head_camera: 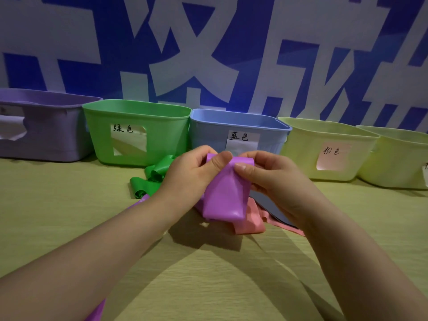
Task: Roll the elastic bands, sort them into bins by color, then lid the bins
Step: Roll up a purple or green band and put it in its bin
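Blue-and-white lettering fills the wall (208, 42) behind a pale wood-grain table (69, 205), and over the table's middle both hands work one purple band (225, 195). The left hand (190, 172) and right hand (273, 179) each pinch its upper end, thumbs on the near face and fingers curled behind. The end is folded over between them, which looks like the first turn of a roll being set. Holding it raised lets the rest hang free: the band drops in a broad fold to the table, and more purple runs under the left forearm toward the near edge, so most of its length is probably not yet rolled. Beneath the fold lies a loose pink band (251, 224), with a dark blue band (266, 202) partly hidden under the right wrist. Just left of the left hand sit curled green bands (152, 179), close to the foot of the green bin (136, 112). Five open bins line the far edge, side by side: purple bin (46, 140) at the far left corner, then green, then blue bin (208, 140) straight behind the hands, then a yellow bin (301, 154) with a paper label, and a second yellow one (398, 163) cut off at the right. The purple bin is this band's likely home, a reach to the left. No lids show, and whether any bin holds bands cannot be told from here.
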Tool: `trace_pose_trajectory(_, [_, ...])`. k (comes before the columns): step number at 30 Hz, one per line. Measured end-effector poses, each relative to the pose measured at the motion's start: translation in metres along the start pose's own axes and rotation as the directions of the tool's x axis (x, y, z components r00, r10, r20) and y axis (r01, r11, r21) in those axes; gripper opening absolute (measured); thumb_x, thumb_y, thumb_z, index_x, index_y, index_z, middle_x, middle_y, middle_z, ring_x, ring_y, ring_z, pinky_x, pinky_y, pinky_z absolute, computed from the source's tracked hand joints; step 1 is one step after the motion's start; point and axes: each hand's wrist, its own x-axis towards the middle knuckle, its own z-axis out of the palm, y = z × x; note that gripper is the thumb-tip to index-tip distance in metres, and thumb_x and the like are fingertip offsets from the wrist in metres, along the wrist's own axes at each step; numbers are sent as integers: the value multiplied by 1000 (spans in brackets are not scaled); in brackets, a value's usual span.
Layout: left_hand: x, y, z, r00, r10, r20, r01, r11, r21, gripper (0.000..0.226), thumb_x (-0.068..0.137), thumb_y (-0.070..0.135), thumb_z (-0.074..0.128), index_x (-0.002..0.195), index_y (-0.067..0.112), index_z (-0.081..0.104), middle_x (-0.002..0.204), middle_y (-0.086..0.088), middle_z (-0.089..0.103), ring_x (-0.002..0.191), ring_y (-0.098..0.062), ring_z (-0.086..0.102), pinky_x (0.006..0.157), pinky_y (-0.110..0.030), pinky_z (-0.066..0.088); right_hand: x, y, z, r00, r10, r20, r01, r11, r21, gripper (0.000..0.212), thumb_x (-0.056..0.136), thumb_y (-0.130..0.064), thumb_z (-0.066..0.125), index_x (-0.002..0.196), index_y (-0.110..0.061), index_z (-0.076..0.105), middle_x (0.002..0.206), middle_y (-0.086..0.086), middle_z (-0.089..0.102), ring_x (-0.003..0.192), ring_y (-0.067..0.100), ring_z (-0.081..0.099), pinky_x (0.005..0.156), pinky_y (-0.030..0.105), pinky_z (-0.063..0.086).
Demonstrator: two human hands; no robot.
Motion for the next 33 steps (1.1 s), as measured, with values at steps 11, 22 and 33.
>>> trace_pose_trajectory(11, [0,-2,1,996,82,29,-81,997,-15,26,65,30,69,87,28,55,76,8,61,78,-17,59,76,-48,53,1,-2,1,992,30,-123,-47,990,-134,28,86,-37,57,78,-13,67,49,-12,58,46,-4,50,64,21,38])
trace_pose_trajectory(22, [-5,1,1,988,153,14,-154,980,127,24,70,42,64,90,34,55,81,9,61,74,-11,58,68,-33,52,3,-1,6,976,119,-182,-140,985,-105,41,85,-49,54,69,-13,65,66,2,68,61,8,64,64,19,48])
trace_pose_trajectory(33, [-3,6,-1,998,65,-14,-64,998,28,33,65,47,69,86,26,56,81,-3,64,82,-30,64,74,-49,54,-1,-3,5,996,24,-81,-24,1000,0,10,85,-13,62,93,-19,63,86,7,68,75,16,66,78,33,55])
